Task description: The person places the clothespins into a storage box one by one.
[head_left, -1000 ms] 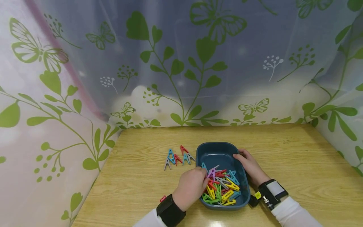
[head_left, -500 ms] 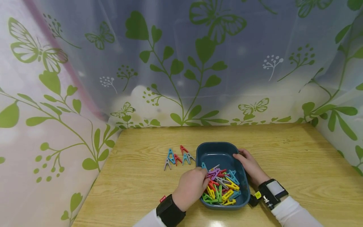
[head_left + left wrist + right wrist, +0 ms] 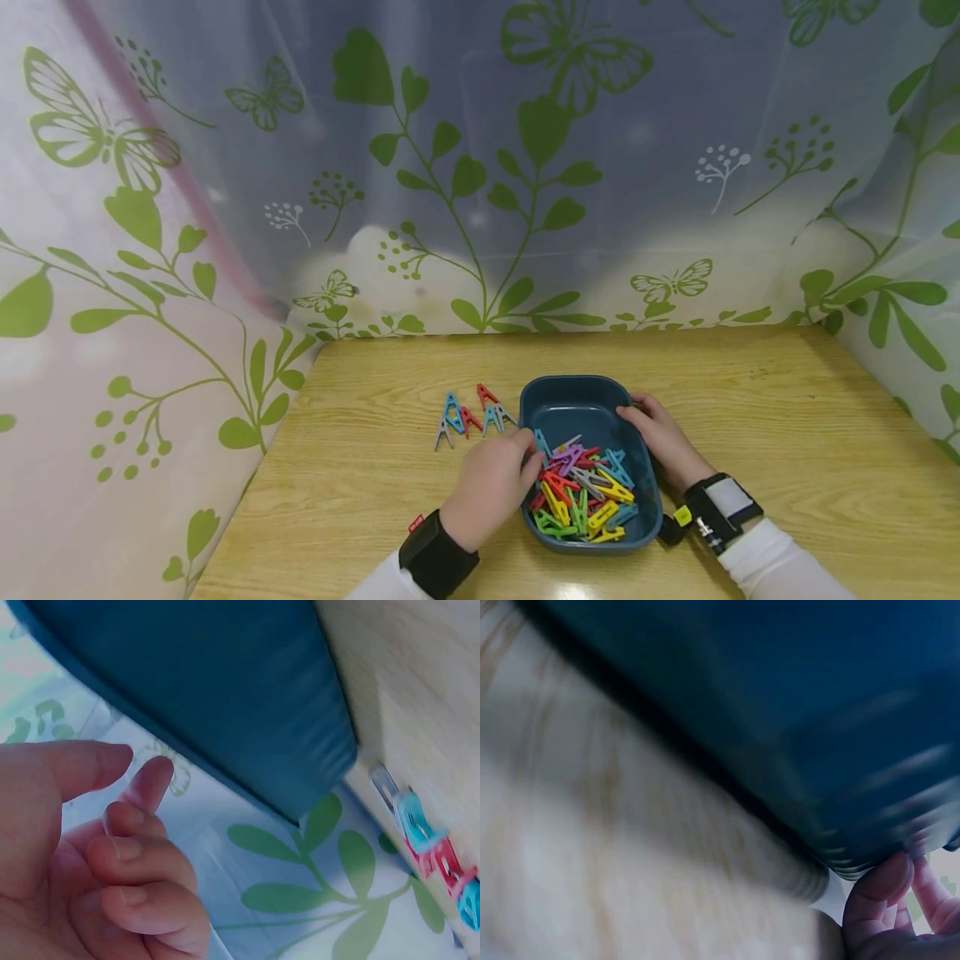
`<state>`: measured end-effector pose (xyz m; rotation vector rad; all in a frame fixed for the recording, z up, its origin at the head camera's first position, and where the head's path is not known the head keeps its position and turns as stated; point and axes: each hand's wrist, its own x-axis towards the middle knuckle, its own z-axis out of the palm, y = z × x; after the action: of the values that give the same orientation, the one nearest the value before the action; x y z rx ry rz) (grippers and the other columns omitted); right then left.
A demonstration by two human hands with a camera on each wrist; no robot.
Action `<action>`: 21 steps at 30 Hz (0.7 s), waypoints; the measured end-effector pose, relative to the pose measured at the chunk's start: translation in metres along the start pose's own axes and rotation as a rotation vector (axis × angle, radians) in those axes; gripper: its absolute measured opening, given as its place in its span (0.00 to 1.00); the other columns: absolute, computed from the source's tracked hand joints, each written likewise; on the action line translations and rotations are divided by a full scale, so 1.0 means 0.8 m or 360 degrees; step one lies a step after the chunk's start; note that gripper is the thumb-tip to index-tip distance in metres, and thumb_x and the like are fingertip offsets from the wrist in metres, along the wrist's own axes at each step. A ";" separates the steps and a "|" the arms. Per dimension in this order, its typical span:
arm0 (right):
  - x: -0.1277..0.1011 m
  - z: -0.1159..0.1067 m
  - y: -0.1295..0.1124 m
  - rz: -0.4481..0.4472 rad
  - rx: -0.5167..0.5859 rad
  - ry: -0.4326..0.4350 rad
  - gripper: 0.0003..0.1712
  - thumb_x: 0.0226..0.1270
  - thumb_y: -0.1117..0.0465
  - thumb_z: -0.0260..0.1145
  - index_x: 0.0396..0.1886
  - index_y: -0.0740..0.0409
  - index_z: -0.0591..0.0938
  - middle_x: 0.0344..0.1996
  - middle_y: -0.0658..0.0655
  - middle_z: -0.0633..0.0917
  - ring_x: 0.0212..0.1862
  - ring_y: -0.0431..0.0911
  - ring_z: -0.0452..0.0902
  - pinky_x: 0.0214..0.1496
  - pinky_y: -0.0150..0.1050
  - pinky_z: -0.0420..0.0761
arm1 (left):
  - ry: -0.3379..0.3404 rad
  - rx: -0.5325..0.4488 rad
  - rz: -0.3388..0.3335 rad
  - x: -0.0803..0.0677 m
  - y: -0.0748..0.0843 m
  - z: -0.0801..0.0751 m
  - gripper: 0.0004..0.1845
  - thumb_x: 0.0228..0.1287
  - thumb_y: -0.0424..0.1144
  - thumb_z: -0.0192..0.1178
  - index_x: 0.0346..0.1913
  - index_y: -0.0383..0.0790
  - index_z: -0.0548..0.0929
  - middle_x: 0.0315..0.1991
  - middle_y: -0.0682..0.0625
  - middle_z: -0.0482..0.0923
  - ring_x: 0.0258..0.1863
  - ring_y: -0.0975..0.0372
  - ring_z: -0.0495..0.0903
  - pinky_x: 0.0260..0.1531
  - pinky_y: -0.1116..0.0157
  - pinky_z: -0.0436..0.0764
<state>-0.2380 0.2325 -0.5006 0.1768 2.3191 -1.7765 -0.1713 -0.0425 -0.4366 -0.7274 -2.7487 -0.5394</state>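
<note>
A dark teal tray (image 3: 577, 408) sits on the wooden table (image 3: 750, 417), its near half filled with several coloured clothes pegs (image 3: 581, 493). My left hand (image 3: 525, 457) hovers at the tray's left rim, beside a blue peg (image 3: 540, 440) that leans there. In the left wrist view the left hand (image 3: 127, 795) has loosely curled fingers and holds nothing, with the tray's outer wall (image 3: 225, 697) just beyond it. My right hand (image 3: 637, 415) grips the tray's right rim. In the right wrist view its thumb (image 3: 881, 889) presses against the tray's wall (image 3: 780, 697).
Several blue, red and grey pegs (image 3: 468, 414) stand on the table left of the tray, also visible as blurred pegs (image 3: 431, 840) in the left wrist view. A leaf-and-butterfly printed curtain (image 3: 480, 167) closes off the back and both sides.
My left hand has drawn back leftward from over the pegs to the tray's left rim. A few pegs in the pile shifted. The right hand has stayed on the rim.
</note>
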 end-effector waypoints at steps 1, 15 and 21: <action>0.000 0.000 0.000 0.0000 0.0000 0.0000 0.40 0.81 0.43 0.54 0.77 0.64 0.56 0.70 0.69 0.67 0.64 0.58 0.70 0.61 0.44 0.75 | 0.0029 0.0004 -0.0006 0.001 -0.003 -0.002 0.09 0.70 0.41 0.68 0.32 0.46 0.81 0.25 0.57 0.73 0.18 0.71 0.63 0.18 0.74 0.61; -0.002 0.001 -0.003 0.0009 0.0010 -0.0007 0.41 0.81 0.42 0.54 0.78 0.64 0.55 0.71 0.69 0.65 0.65 0.59 0.70 0.62 0.46 0.74 | 0.0235 0.0063 -0.0333 0.011 -0.077 -0.027 0.11 0.68 0.37 0.68 0.30 0.43 0.78 0.24 0.52 0.75 0.16 0.67 0.62 0.16 0.71 0.59; -0.002 0.001 -0.003 0.0023 0.0013 -0.0003 0.42 0.81 0.43 0.54 0.78 0.64 0.54 0.72 0.69 0.65 0.65 0.59 0.69 0.63 0.47 0.74 | 0.0062 0.0084 -0.0522 0.007 -0.105 -0.030 0.13 0.67 0.36 0.70 0.29 0.42 0.75 0.23 0.52 0.71 0.18 0.64 0.65 0.18 0.68 0.62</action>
<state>-0.2366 0.2311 -0.4984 0.1925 2.3036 -1.7785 -0.2159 -0.1180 -0.4370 -0.2494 -2.8482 -0.5348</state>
